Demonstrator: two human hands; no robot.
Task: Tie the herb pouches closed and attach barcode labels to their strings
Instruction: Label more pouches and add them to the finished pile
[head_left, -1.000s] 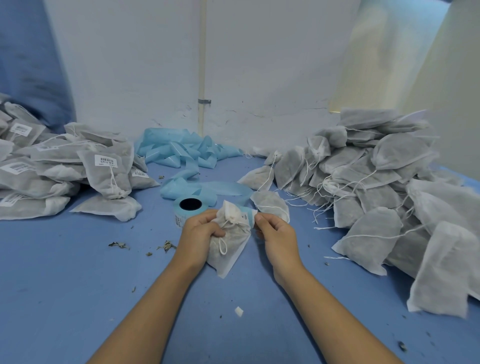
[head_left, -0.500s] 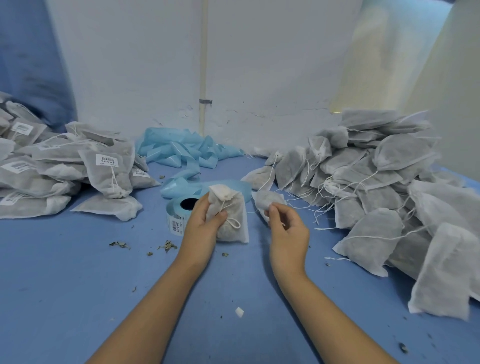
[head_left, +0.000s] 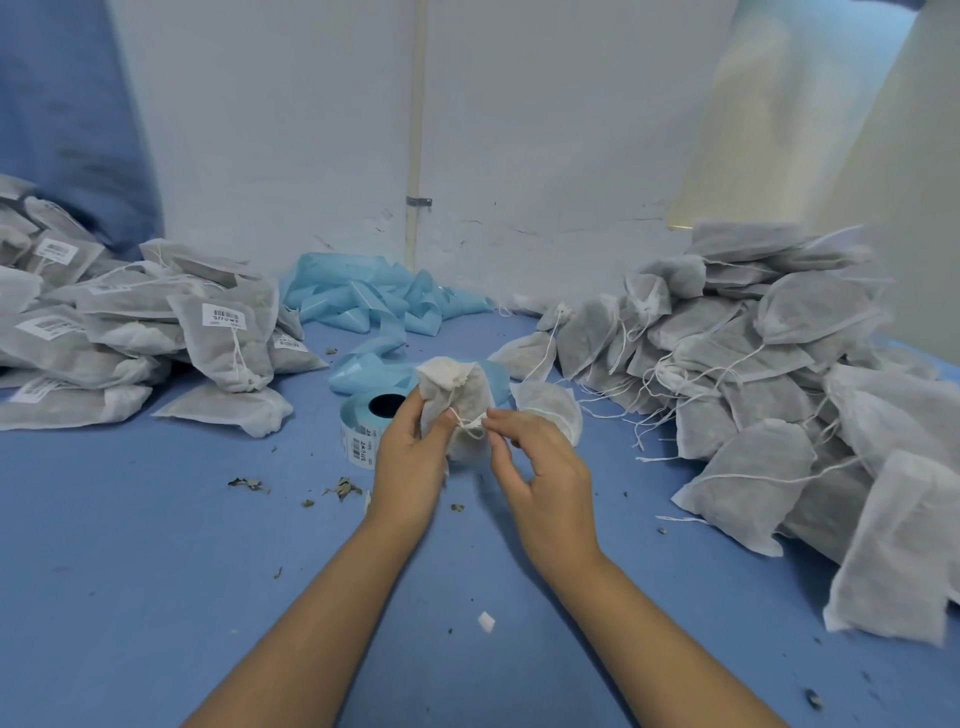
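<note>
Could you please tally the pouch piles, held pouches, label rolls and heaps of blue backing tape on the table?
Pouch piles: 2, labelled and unlabelled
Held pouch: 1
Label roll: 1
Blue backing tape heap: 1
Total: 5

Left hand (head_left: 410, 457): raised above the surface, back turned to the camera, fingers curled round a pouch (head_left: 460, 410), thumb laid across its front. Left forearm: bare, extended from the lower left edge up toward the centre. Right hand (head_left: 545, 473): held just beside the left, back turned upward, thumb and forefinger brought together in a pinch on the string (head_left: 470, 420), remaining fingers loosely bent. Right forearm: bare, extended from the lower right edge. The two hands are set close together, almost touching at the fingertips.
</note>
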